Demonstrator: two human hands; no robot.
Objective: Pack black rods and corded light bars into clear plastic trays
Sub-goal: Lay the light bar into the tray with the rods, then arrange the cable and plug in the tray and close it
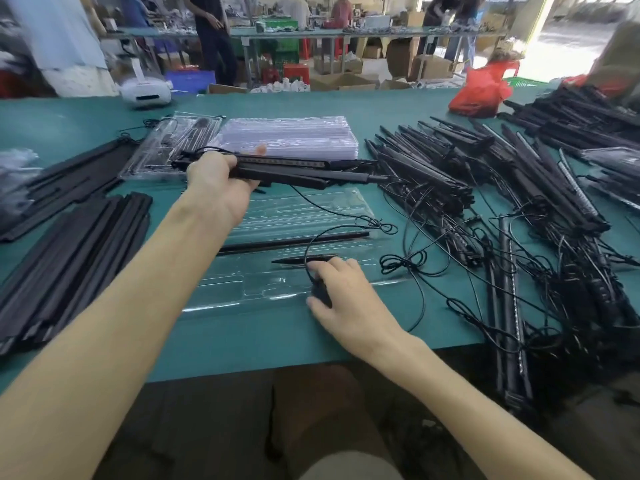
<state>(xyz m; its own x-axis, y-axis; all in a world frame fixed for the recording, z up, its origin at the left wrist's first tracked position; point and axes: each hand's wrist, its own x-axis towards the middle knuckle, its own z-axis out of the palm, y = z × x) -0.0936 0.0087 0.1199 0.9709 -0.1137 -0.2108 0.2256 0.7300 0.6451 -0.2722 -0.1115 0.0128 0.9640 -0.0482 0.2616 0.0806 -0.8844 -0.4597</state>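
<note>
A: What is in the clear tray (270, 220) in front of the person?
B: One long black rod (294, 241) lies along a middle groove. A short pointed spike (301, 260) sits in the next groove, nearer the person.
A: Any other trays?
B: A stack of empty trays (287, 136) stands behind it. Left of the stack lies a packed tray (166, 147) holding dark parts and cord.
A: And the hands?
B: The left hand (221, 181) grips a bundle of light bars (304, 169) above the tray's far edge, fingers curled round them. The bars are slim and matte black, one with a dotted strip, and a thin cord (332, 211) trails down. The right hand (341, 292) pinches a small black block (320, 292) on the cord, over the tray's near compartment.
</note>
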